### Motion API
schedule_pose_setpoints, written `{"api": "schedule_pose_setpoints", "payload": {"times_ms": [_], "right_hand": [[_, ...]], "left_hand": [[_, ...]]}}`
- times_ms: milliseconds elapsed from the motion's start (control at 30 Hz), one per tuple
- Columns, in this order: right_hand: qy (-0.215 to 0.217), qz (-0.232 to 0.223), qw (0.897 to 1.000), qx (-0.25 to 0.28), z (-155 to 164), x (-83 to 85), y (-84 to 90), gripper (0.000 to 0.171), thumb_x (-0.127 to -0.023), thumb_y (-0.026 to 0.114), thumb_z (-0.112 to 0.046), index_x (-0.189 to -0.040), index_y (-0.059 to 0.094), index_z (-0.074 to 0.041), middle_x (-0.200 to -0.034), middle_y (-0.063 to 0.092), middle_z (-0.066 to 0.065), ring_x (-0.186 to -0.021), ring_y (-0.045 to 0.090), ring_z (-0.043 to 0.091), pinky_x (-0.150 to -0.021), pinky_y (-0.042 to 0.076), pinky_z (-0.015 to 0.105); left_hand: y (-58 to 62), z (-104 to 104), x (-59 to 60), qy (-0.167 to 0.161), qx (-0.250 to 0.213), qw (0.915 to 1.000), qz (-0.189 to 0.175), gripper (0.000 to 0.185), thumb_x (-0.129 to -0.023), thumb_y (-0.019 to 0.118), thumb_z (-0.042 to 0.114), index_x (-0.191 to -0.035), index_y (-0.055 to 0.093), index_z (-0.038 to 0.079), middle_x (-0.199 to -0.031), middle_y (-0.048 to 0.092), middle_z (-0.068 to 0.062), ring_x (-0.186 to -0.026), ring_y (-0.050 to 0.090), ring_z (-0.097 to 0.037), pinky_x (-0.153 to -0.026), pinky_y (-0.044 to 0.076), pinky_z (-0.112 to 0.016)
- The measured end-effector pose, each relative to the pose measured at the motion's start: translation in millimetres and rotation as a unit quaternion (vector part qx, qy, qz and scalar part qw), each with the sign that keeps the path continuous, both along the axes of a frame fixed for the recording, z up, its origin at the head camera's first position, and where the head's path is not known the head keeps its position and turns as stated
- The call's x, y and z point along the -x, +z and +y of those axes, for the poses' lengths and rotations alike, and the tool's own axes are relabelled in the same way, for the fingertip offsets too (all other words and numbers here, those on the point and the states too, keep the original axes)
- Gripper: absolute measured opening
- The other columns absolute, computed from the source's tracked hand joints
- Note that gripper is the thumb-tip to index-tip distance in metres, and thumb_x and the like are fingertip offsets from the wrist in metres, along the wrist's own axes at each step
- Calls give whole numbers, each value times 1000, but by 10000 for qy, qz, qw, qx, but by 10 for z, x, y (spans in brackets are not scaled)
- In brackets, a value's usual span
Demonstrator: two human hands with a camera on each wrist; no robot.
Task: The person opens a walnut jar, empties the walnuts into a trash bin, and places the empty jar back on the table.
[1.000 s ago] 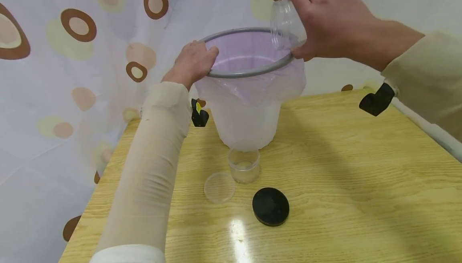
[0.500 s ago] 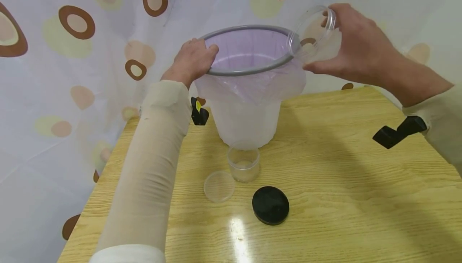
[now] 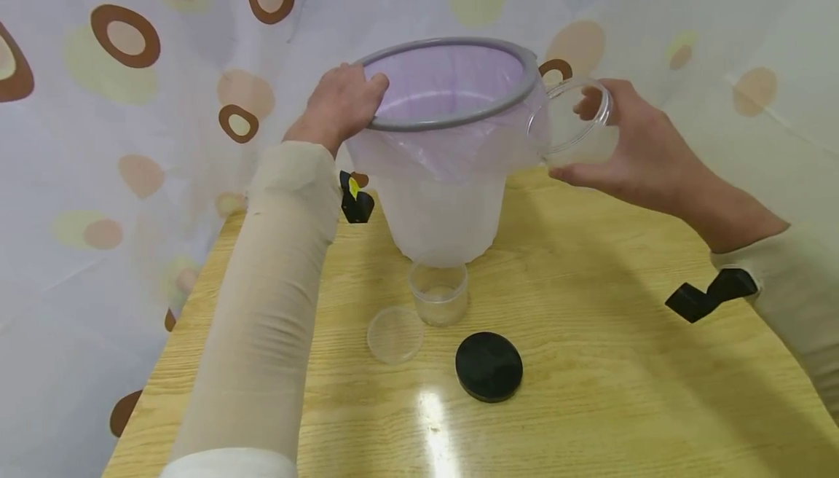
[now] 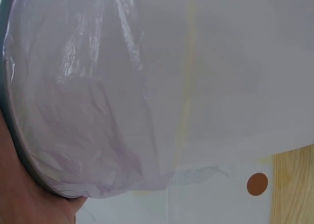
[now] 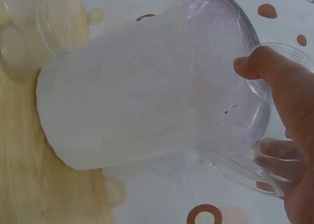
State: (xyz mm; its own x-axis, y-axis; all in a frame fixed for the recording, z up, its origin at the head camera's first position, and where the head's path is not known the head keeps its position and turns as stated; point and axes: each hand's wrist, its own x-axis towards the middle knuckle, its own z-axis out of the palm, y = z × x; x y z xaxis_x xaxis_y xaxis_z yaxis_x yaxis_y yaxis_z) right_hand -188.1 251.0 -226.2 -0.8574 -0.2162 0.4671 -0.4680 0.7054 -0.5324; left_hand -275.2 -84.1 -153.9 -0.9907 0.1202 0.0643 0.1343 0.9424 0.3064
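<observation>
1. Now the left hand [image 3: 341,103] grips the grey rim of the bin [image 3: 446,201], fingers curled over its edge.
2. Beside the bin, above the tabletop [image 3: 590,361], the right hand [image 3: 629,150] holds a clear jar [image 3: 573,124], fingers wrapped round it.
3. Below sit a small cup [image 3: 438,292], clear lid [image 3: 395,334] and black lid [image 3: 489,366]

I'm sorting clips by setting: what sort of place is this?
Probably an improvised indoor recording corner, not a real kitchen: a small wooden table backed by a spotted curtain, with only a lined bin, clear jars and lids laid out.
</observation>
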Motion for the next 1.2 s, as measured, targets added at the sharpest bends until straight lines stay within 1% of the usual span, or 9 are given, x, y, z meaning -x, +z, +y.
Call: {"api": "schedule_pose_setpoints", "payload": {"times_ms": [133,233,333,500,700,767,933,1067,1200], "right_hand": [[23,-266,9990,346,-18,-47,-191,93,-73,88,-27,-146,34,-9,-129,55,14,-128,48,40,-103,33,58],[26,-433,9981,432,-35,-80,-356,92,-75,87,-30,-147,33,-11,-129,56,12,-128,47,38,-103,34,59],[93,-628,9966,527,-61,-91,-528,92,-76,86,-29,-148,32,-12,-130,56,12,-129,48,39,-103,35,60],[84,-993,9926,695,-103,-128,-764,87,-76,86,-28,-144,35,-10,-132,55,13,-130,48,38,-104,35,59],[-3,-1410,9873,736,-113,-156,-992,87,-79,84,-32,-145,32,-9,-135,53,11,-133,45,39,-103,36,58],[6,-1509,9858,732,-120,-151,-1083,88,-79,83,-34,-145,32,-9,-135,52,10,-133,45,38,-103,36,58],[118,-1704,9825,740,-139,-142,-1286,90,-80,82,-36,-146,30,-7,-136,52,13,-132,45,40,-102,38,59],[159,-1789,9809,750,-149,-135,-1402,91,-80,82,-36,-147,28,-5,-136,51,16,-130,45,41,-101,39,60],[158,-1807,9806,747,-164,-113,-1516,91,-80,82,-34,-148,27,-6,-136,51,17,-129,47,41,-101,39,60]], "left_hand": [[11,19,-10,-27,-59,10000,-48,50,-103,18,42,-109,51,5,-94,38,-6,-105,46,-26,-86,39,-35],[-1,32,-15,-39,-97,9999,-51,48,-103,18,42,-100,50,7,-92,37,-6,-99,46,-24,-81,39,-33],[-5,32,-15,-31,-63,10000,-7,46,-103,19,42,-97,49,8,-90,37,-6,-94,45,-23,-76,38,-32],[-8,28,-19,-23,-103,9999,6,45,-104,19,42,-97,48,8,-90,36,-6,-95,45,-24,-76,38,-32],[-4,36,-5,-10,-181,9998,-43,49,-103,18,42,-112,50,5,-101,41,-8,-108,46,-25,-86,39,-33],[-6,39,1,-15,-161,9999,-32,50,-103,18,42,-114,50,4,-102,41,-9,-109,45,-26,-87,38,-34],[-16,41,17,-25,-115,9999,27,48,-104,18,42,-103,49,6,-92,37,-6,-97,45,-24,-78,37,-32],[-18,38,26,-14,-109,9999,37,48,-104,18,42,-105,50,6,-90,35,-5,-95,44,-23,-77,36,-31],[-22,38,21,-11,-134,9999,42,48,-104,18,41,-106,50,6,-89,35,-5,-94,44,-23,-76,36,-31]]}}
